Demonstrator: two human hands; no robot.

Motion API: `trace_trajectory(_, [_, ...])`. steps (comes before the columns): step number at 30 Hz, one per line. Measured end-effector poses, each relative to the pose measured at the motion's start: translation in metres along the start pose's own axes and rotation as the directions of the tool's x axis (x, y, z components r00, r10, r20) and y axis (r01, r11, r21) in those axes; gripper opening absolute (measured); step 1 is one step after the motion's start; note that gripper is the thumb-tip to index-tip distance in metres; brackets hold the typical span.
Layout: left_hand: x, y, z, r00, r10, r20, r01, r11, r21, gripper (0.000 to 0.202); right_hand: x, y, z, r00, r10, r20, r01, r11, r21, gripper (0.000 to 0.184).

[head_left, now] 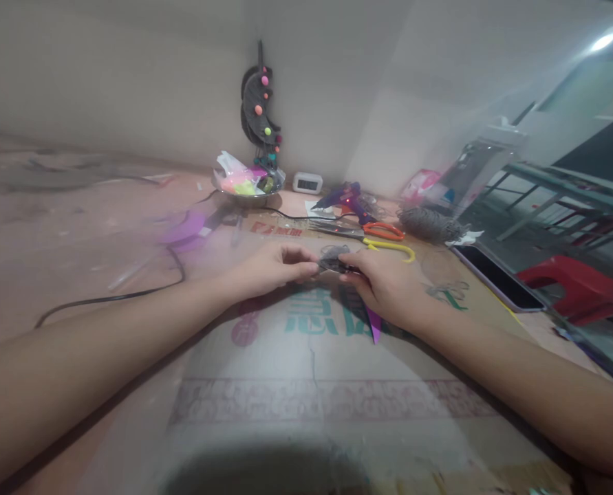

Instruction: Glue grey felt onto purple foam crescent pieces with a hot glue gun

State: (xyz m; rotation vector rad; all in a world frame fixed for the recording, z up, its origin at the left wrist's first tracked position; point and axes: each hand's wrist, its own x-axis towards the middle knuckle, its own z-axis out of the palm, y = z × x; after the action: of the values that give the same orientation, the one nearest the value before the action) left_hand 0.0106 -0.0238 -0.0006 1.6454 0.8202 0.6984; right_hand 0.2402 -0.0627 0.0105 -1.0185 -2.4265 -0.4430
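My left hand and my right hand meet over a flat cardboard sheet with green print. Both pinch a small dark grey piece of material held between their fingertips, just above the cardboard. The left fingers close on its left edge, the right fingers curl over its right side. A purple pointed scrap lies under my right wrist. What the grey piece is exactly I cannot make out.
Behind the hands lie orange-handled scissors, a yellow-handled tool, a blue glue gun and a grey twine ball. A metal bowl of bright scraps, a dark decorated ornament, a phone, a black cable and a red stool are around.
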Motion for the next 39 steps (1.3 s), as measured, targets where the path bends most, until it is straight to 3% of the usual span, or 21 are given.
trace_trajectory(39, [-0.0004,0.0005,-0.0001,1.0,0.003,0.01,-0.004,0.996,0.088,0.027,-0.0003,0.0018,0.0012,0.999,-0.038,0.006,0.038,0.999,-0.007,0.027])
